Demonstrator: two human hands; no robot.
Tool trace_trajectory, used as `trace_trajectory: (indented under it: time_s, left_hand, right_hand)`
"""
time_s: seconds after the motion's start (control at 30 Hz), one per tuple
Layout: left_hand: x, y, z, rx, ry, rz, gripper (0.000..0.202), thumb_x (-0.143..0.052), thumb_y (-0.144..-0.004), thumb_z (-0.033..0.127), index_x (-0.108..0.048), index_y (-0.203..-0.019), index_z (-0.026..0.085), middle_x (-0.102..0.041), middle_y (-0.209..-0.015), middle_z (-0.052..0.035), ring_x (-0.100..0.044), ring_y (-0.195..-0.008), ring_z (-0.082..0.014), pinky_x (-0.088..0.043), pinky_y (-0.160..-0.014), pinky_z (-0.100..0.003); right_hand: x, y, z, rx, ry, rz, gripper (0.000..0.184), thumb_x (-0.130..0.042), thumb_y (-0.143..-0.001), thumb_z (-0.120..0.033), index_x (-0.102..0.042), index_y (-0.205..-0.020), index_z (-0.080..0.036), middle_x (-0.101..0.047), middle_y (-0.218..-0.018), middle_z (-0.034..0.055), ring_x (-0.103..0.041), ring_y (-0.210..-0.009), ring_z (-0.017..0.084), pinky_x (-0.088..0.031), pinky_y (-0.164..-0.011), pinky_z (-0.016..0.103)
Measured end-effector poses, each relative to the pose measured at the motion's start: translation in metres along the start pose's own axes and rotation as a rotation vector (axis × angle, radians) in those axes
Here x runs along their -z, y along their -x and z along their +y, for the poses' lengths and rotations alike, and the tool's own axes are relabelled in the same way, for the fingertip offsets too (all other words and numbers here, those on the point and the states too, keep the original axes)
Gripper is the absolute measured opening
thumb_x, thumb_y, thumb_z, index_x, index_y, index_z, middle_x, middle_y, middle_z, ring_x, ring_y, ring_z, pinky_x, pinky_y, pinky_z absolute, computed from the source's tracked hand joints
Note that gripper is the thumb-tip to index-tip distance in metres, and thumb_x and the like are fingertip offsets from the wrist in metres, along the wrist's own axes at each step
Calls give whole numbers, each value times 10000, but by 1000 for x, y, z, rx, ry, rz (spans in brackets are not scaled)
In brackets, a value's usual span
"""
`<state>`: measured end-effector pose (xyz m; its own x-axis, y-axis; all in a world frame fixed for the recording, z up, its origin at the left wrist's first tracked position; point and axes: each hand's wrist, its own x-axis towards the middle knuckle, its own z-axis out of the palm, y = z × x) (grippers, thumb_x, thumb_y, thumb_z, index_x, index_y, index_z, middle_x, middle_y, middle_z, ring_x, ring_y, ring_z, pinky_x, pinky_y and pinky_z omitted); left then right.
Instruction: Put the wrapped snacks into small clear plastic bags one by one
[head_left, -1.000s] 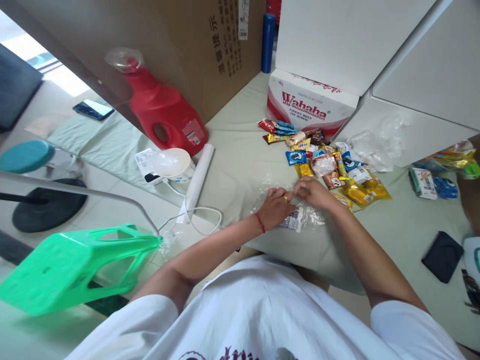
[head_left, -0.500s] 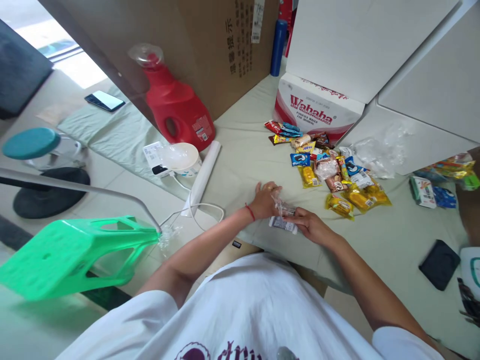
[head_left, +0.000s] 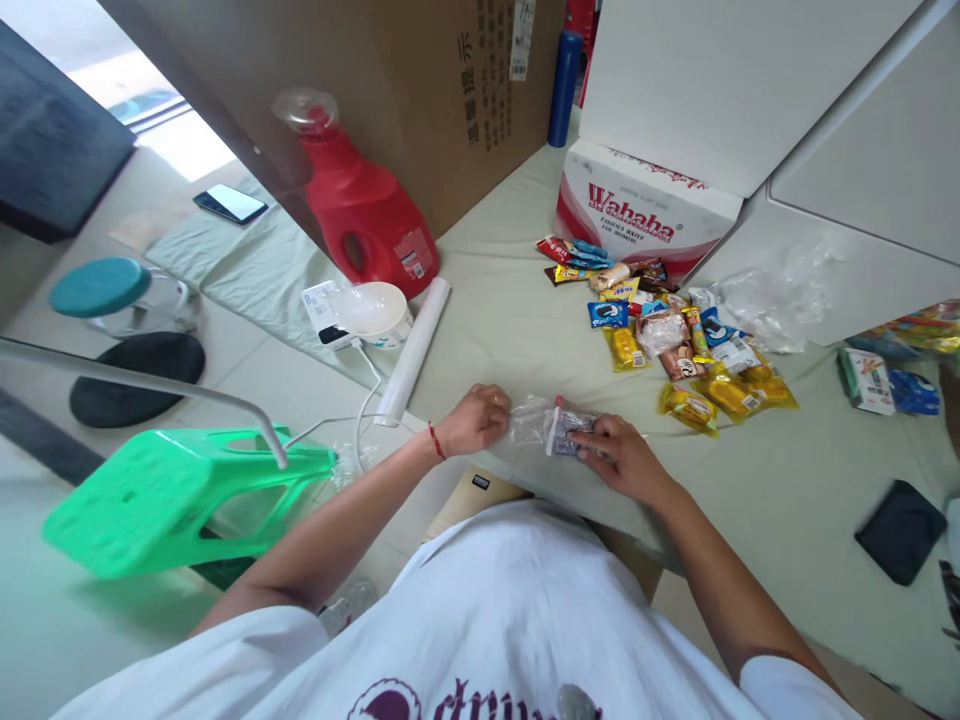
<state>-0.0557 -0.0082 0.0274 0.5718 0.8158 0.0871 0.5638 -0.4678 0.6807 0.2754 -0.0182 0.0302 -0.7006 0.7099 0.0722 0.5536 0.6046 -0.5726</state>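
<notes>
A small clear plastic zip bag (head_left: 551,425) with a dark packet inside lies on the pale green sheet (head_left: 495,330), stretched between my hands. My left hand (head_left: 474,418), with a red string at the wrist, pinches the bag's left end with curled fingers. My right hand (head_left: 619,455) closes on the bag's right end, over the dark packet. A pile of several wrapped snacks (head_left: 667,330) lies just beyond my right hand.
A Wahaha carton (head_left: 645,215) and white boxes stand behind the snacks. A red detergent jug (head_left: 360,215), a white bowl (head_left: 371,310), a white roll (head_left: 415,350) and a cable are at left. A green stool (head_left: 172,495) lies lower left; a black pouch (head_left: 900,530) at right.
My hands drew back from the snack pile toward me with the clear bag. They moved apart, and the bag is now stretched flat between them.
</notes>
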Motion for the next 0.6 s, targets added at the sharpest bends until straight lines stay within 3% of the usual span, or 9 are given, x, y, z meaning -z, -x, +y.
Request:
trace_trajectory:
  time_s: [0.07, 0.13, 0.2, 0.27, 0.33, 0.4, 0.47, 0.5, 0.6]
  left_hand:
    - [-8, -1, 5, 206, -10, 231, 341, -430, -953, 346, -734, -869, 216, -714, -990, -102, -609, -1037, -250, -449, -1021, -450]
    - [-18, -11, 11, 418, -90, 390, 400, -546, -923, 485, -716, -1145, 198, -635, -1315, -160, -498, -1303, -333, -372, -1120, -546]
    - [-26, -23, 18, 497, -151, 335, 543, -750, -771, 513, -698, -1227, 223, -458, -1561, -162, -259, -1500, -436, -213, -1192, -656]
    - [-28, -31, 23, 466, -105, 195, 396, -807, -708, 400, -742, -1064, 238, -446, -1593, -112, -195, -1535, -455, -147, -1210, -665]
    - [-24, -33, 28, 433, 26, 113, 164, -732, -763, 316, -721, -893, 216, -625, -1400, -89, -427, -1423, -380, -299, -1175, -564]
    - [-16, -33, 34, 448, 160, 85, 128, -640, -834, 323, -668, -830, 198, -731, -1003, -55, -653, -1061, -259, -486, -958, -401]
    - [-13, -34, 46, 508, 239, 111, 174, -614, -851, 357, -622, -793, 193, -633, -695, 14, -615, -722, -173, -474, -701, -288]
    - [-15, -36, 54, 541, 261, 147, 190, -624, -842, 366, -603, -768, 192, -581, -629, 36, -565, -643, -151, -430, -630, -263]
    - [-33, -49, 79, 571, 295, 208, 202, -591, -868, 324, -592, -718, 188, -564, -597, 36, -525, -604, -135, -375, -592, -253]
  right_hand:
    - [-6, 4, -4, -5, 84, 50, 363, -635, -981, -394, -728, -1316, -289, -555, -946, 75, -517, -911, 231, -448, -810, 376]
    - [-13, 7, -5, -11, 119, 101, 343, -637, -984, -383, -735, -1300, -291, -549, -943, 73, -502, -903, 228, -448, -817, 378]
    - [-19, 9, -2, -16, 105, 136, 339, -625, -994, -348, -727, -1312, -297, -543, -935, 68, -501, -897, 223, -459, -822, 374]
    - [-22, 11, 3, -16, 67, 157, 350, -625, -994, -325, -716, -1332, -309, -541, -935, 66, -506, -894, 221, -475, -820, 371]
    - [-23, 11, 7, -17, 32, 176, 355, -623, -993, -308, -714, -1336, -330, -543, -941, 67, -512, -896, 224, -487, -812, 370]
    - [-22, 10, 10, -22, 10, 185, 361, -625, -988, -297, -715, -1334, -353, -544, -950, 67, -515, -893, 225, -495, -808, 372]
    - [-22, 8, 12, -35, -2, 183, 365, -629, -982, -286, -719, -1327, -361, -545, -955, 67, -517, -887, 224, -500, -801, 372]
    - [-23, 7, 12, -43, -6, 183, 365, -628, -980, -276, -723, -1323, -356, -545, -955, 68, -519, -883, 222, -500, -796, 369]
    - [-28, 2, 9, -65, 1, 199, 344, -614, -977, -254, -748, -1286, -323, -558, -962, 78, -527, -883, 226, -493, -788, 367]
